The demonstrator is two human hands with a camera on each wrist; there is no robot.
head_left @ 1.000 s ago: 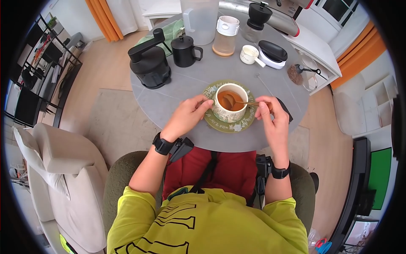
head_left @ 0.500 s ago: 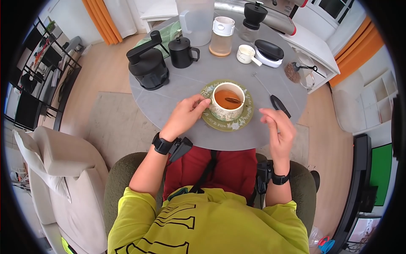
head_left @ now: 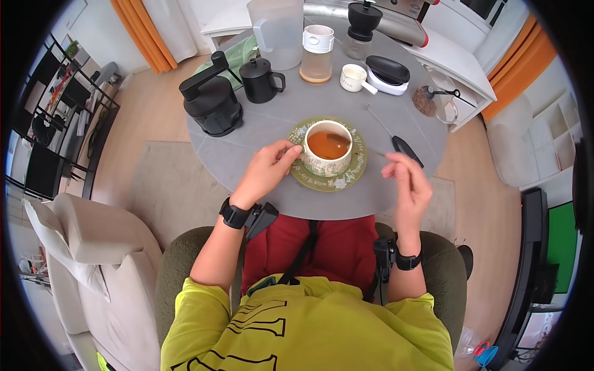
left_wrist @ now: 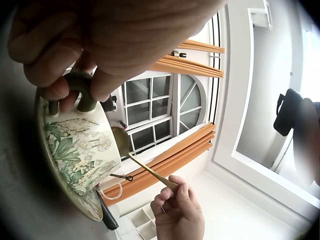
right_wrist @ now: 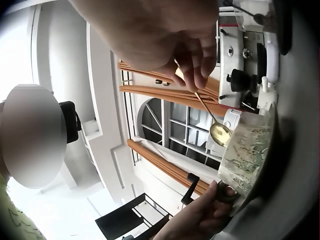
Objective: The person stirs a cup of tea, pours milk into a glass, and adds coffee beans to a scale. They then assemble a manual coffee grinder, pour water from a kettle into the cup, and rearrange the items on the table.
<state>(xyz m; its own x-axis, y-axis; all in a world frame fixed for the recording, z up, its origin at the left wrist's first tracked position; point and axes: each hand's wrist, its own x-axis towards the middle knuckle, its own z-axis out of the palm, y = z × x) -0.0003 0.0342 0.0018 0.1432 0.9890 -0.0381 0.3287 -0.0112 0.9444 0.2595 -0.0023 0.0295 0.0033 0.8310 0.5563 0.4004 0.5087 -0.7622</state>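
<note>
A cream cup (head_left: 323, 166) with a floral print stands on a green saucer (head_left: 337, 184) and contains amber liquid (head_left: 327, 148). My left hand (head_left: 267, 170) pinches the cup's green handle (left_wrist: 86, 95) between thumb and fingers. On the cup's other side, my right hand (head_left: 409, 182) grips the end of a gold spoon (right_wrist: 219, 134) with thumb and fingertips. The spoon slants down to the cup, its bowl right at the rim in both wrist views. Its thin handle is blurred in the head view.
Right of the saucer lies a black-handled whisk (head_left: 406, 150). Farther back stand a black grinder (head_left: 213, 105), a black lidded pot (head_left: 261, 81), a clear pitcher (head_left: 275, 37), a bottle (head_left: 317, 59), a small white pot (head_left: 353, 78), a scale (head_left: 388, 75) and a tipped glass jar (head_left: 425, 101).
My right hand has moved right, away from the cup, and the spoon has come up from deep in the liquid to the rim. The left hand keeps its hold on the handle.
</note>
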